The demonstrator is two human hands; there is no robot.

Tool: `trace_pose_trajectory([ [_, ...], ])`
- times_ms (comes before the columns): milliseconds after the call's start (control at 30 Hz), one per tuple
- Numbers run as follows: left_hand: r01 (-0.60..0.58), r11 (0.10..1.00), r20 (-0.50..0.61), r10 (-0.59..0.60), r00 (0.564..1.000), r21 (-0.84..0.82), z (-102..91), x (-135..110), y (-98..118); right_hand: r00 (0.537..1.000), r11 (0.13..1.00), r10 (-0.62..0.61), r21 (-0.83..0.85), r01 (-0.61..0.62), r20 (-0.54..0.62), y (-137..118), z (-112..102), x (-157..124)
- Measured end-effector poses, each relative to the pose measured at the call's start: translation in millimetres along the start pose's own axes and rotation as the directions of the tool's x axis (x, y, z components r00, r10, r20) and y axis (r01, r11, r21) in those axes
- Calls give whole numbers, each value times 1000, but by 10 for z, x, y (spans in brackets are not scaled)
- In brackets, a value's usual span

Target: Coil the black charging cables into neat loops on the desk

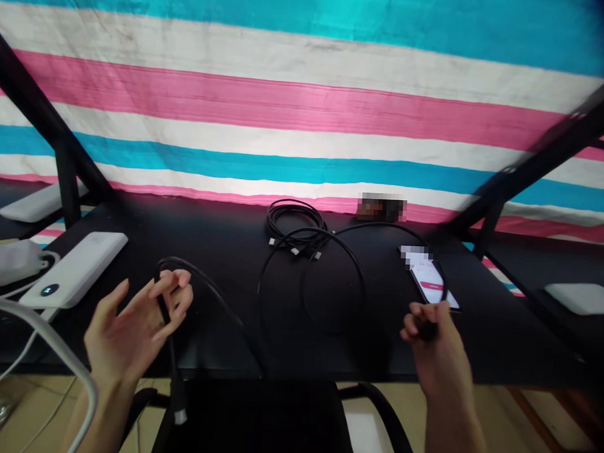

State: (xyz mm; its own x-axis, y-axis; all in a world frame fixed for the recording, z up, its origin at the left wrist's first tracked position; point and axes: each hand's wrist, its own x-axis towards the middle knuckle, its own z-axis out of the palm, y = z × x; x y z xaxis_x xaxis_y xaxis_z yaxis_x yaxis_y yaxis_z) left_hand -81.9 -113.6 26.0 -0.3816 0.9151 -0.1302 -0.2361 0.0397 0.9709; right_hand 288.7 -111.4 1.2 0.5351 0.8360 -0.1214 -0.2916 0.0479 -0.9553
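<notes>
A long black cable (331,244) loops across the black table (221,236). My left hand (135,329) is raised at the near left, palm up, with its fingers pinched on one stretch of that cable; the cable's end with a pale plug (179,416) hangs down below the hand. My right hand (434,346) is closed on the cable's other part at the near right. A coiled bundle of black cables (294,226) lies further back in the middle.
A phone (430,279) with a lit screen lies right of centre. A white power bank (77,267) with a white cord (51,342) sits at the left, with other white devices at both sides. Black frame bars (535,163) slant up. A striped cloth (307,100) hangs behind.
</notes>
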Motion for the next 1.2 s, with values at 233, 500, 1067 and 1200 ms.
trace_pose_trajectory([
  [233, -102, 990, 455, 48, 889, 94, 314, -85, -94, 911, 915, -60, -342, 213, 407, 68, 221, -170],
  [500, -362, 892, 632, 119, 766, 270, 490, -265, -69, 865, 994, 27, -108, 32, 502, 64, 466, -375],
  [1067, -587, 705, 502, 368, 782, 397, 586, -202, 5, 655, 958, -6, -182, 220, 756, -242, 696, -779],
  [1200, -656, 629, 532, 416, 737, 417, 715, -190, 23, 400, 953, -9, -113, 281, 916, -304, 749, -857],
])
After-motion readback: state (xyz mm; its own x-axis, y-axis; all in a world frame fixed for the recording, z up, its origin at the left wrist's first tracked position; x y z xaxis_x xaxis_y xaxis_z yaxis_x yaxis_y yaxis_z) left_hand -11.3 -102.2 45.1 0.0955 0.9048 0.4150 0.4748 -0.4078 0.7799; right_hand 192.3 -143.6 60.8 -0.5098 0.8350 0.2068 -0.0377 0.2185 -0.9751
